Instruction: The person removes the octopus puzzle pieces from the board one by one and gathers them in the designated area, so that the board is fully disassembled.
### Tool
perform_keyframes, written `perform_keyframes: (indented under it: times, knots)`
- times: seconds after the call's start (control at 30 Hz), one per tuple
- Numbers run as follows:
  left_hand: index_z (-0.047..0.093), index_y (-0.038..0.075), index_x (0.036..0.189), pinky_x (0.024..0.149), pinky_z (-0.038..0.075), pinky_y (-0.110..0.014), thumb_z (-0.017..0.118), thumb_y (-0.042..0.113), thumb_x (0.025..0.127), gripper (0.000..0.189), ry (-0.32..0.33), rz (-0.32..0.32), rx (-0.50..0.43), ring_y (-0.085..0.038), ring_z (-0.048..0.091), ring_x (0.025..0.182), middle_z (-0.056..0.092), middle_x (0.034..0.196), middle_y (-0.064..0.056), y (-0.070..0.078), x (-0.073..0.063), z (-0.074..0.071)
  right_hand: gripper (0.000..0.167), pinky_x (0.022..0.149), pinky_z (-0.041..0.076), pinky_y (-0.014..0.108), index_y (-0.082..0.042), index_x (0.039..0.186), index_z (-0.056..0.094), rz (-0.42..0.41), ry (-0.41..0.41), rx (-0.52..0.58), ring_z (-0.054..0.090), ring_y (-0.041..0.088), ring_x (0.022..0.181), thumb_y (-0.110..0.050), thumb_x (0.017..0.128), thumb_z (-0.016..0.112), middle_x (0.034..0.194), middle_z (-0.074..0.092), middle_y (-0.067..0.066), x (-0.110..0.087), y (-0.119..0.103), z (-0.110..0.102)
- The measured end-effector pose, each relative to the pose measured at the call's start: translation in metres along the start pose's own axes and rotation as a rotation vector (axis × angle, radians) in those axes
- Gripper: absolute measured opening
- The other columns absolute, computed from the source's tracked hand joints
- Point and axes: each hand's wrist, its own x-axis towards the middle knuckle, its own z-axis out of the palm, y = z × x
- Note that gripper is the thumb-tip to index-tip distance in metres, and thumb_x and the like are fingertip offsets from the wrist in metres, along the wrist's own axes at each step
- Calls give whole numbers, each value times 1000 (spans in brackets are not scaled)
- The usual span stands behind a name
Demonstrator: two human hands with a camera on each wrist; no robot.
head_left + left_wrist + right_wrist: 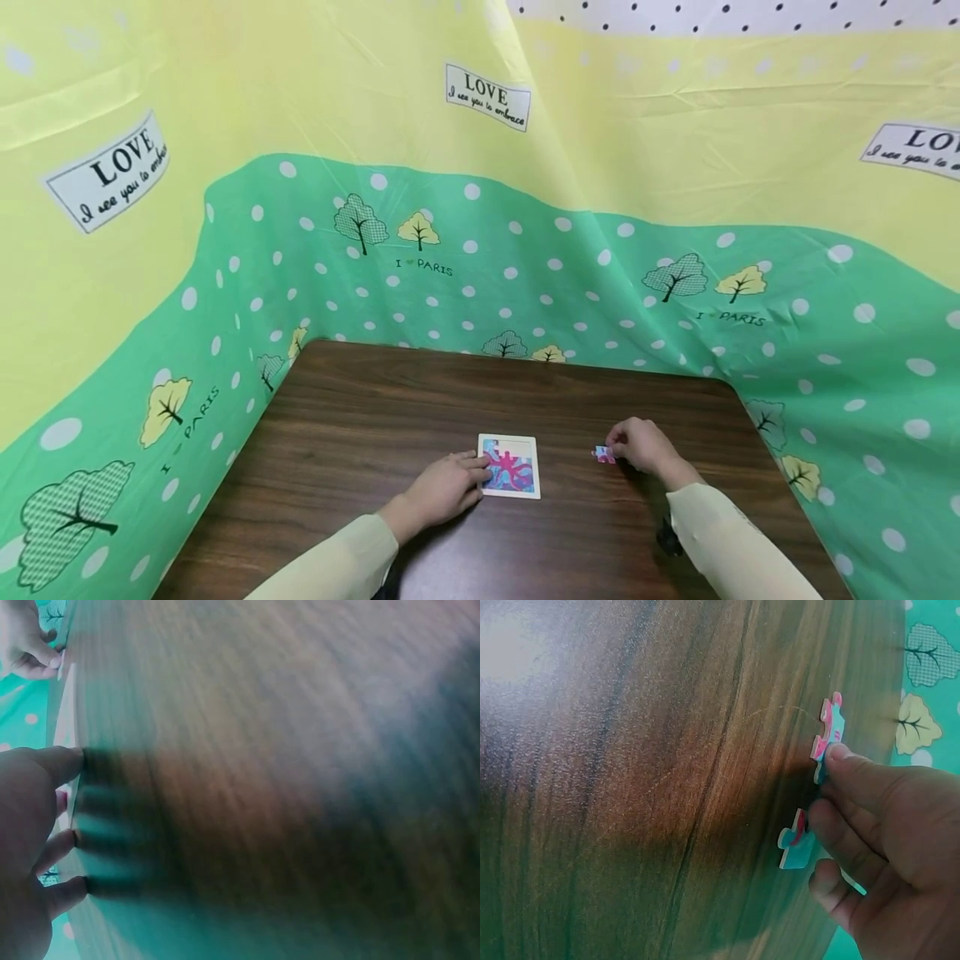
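Note:
A small square jigsaw puzzle (pixel 537 467) with a pale frame lies on the table, showing a pink, octopus-like figure on blue; its upper right part shows bare backing. My left hand (pixel 445 487) rests at the frame's left edge, fingers extended and fingertips on the border. To the right of the puzzle, my right hand (pixel 647 446) pinches a pink and blue jigsaw piece (pixel 829 735), thumb on its near edge. A second jigsaw piece (pixel 795 844) lies just below the index finger in the right wrist view.
The dark wood-grain table (pixel 390 400) has a patterned green and yellow cloth (pixel 450 292) hanging round its back and sides. Something black (pixel 669 537) shows under the right wrist.

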Motion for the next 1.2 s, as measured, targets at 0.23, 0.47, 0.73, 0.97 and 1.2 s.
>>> perform_keyframes:
  times: [0.23,0.47,0.73,0.97,1.2]
  knots:
    - [69,18,135,108,50,-49,66,30,99,38,-4,-45,7,-27,57,136,60,147,-3,3,-2,1,5,75,56,43,-11,85,77,-2,9,-15,61,15,80,-10,91,75,88,73,-1,1,2,2]
    - [70,18,133,108,51,-45,67,30,98,37,-3,-33,36,-26,59,134,62,146,-2,4,-1,5,8,69,54,37,-7,89,77,23,-11,9,59,14,75,-15,91,77,85,72,-2,1,3,4]
    - [73,19,128,106,52,-44,71,30,96,34,20,-34,51,-26,63,130,64,143,-3,5,-1,6,5,61,53,34,-10,93,78,32,-16,72,61,14,69,-14,91,77,84,72,-2,3,-15,-2]
    - [75,20,122,105,53,-42,72,29,95,28,60,-12,52,-26,65,126,67,138,-3,4,-2,7,5,63,54,33,-12,92,77,11,-11,124,61,12,66,-16,89,79,80,70,-3,10,-51,1]
    - [75,20,122,106,52,-41,69,32,97,28,77,16,81,-26,65,127,67,138,-4,4,-6,7,5,65,51,30,-14,93,77,-62,-28,171,58,12,71,-16,89,80,80,68,-6,12,-92,16]
